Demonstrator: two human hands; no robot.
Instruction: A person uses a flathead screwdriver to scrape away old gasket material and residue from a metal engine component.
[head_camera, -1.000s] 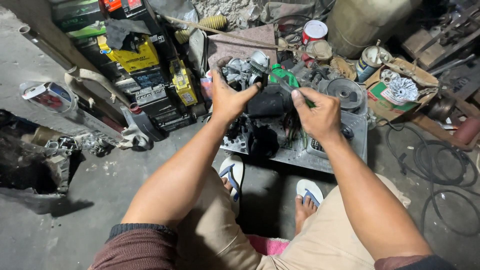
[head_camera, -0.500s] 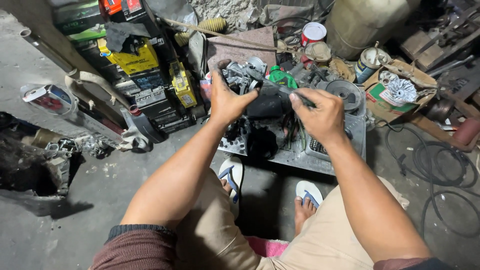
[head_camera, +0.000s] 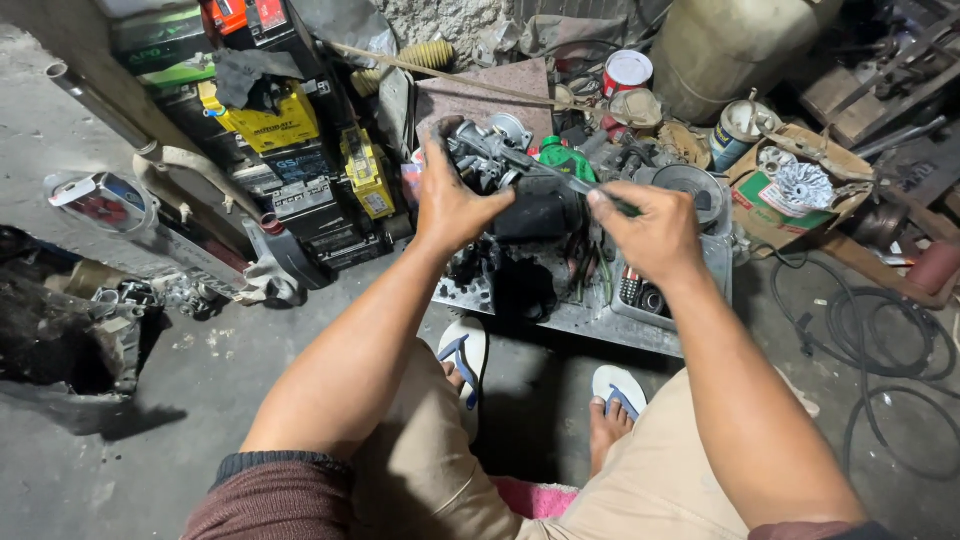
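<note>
A cluttered workshop corner with a grey concrete floor (head_camera: 200, 400) is seen from above, and a low metal tray (head_camera: 690, 330) strewn with small parts serves as the landmark. Just above the tray's far edge, a grimy carburettor with a black rubber sleeve (head_camera: 525, 195) is held in the air. The left hand (head_camera: 450, 205) is clamped around the carburettor's left side, fingers curled over its top. The right hand (head_camera: 650, 235) is closed in a pinch on a thin tool (head_camera: 575, 180), whose tip is laid against the carburettor body; whether the tip is seated in anything cannot be told. The two hands are kept close together, with the carburettor between them. To the left of the tray, a stack of old batteries (head_camera: 290, 150), yellow and black, is leaned against the wall. Behind the tray, a red-lidded tin (head_camera: 627, 72) and a large drum (head_camera: 730, 40) are seen. To the right of the tray, an open cardboard box (head_camera: 790, 205) with a finned metal part is placed, and black cables (head_camera: 880, 330) are coiled on the floor. Below the tray, two feet in blue-strapped sandals (head_camera: 465, 350) are set
</note>
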